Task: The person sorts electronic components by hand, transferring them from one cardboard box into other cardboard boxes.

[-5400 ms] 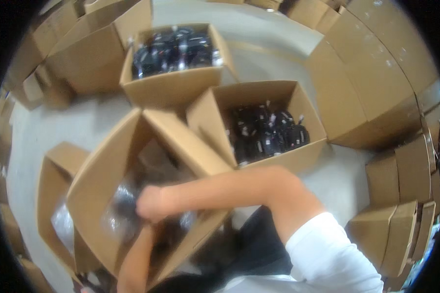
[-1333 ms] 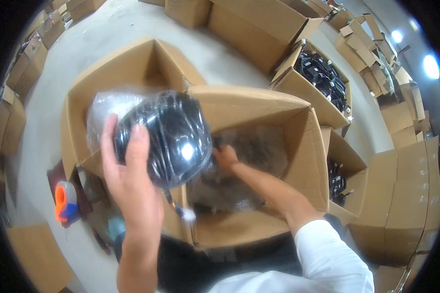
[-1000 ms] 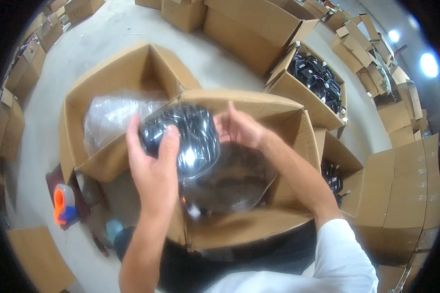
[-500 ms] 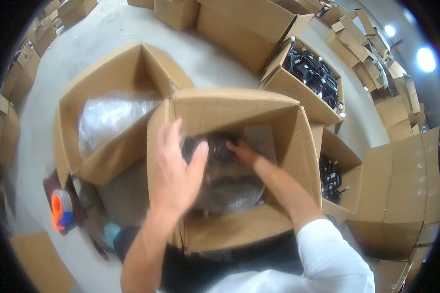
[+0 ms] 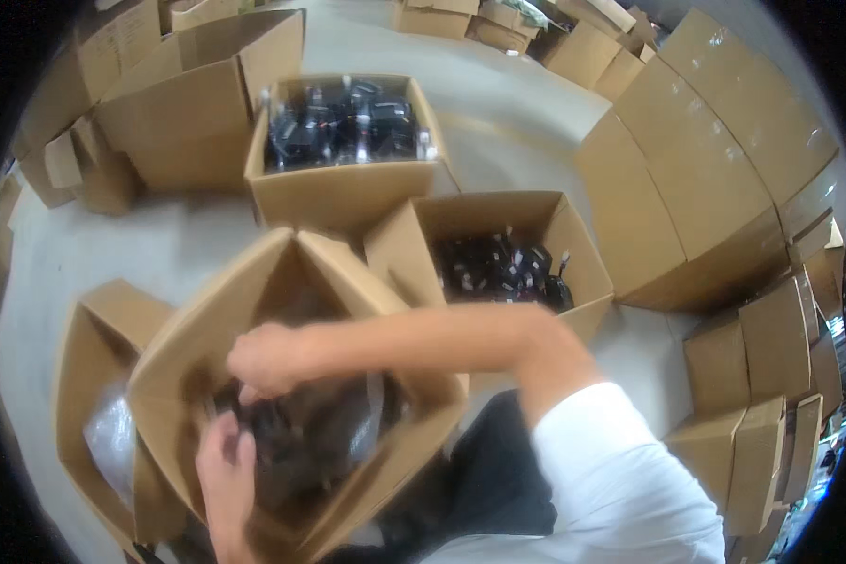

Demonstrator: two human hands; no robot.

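Note:
An open cardboard box stands in front of me, with dark pieces and clear plastic film inside; blur hides what kind they are. My right hand reaches across the box to its left side, fingers curled together over a small dark bit I cannot make out. Just below it, at the left inner wall, is my left hand, thumb and fingers apart beside the dark pieces. The two hands are close together.
Beyond stand a box of black cabled parts and another one to its right. A box with clear plastic wrap is at the left. Large cartons are stacked at the right, and an open carton stands far left.
My view has swung right, so the box now appears lower left. My right hand has crossed to the box's left side and curled its fingers; my left hand has dropped lower beside it.

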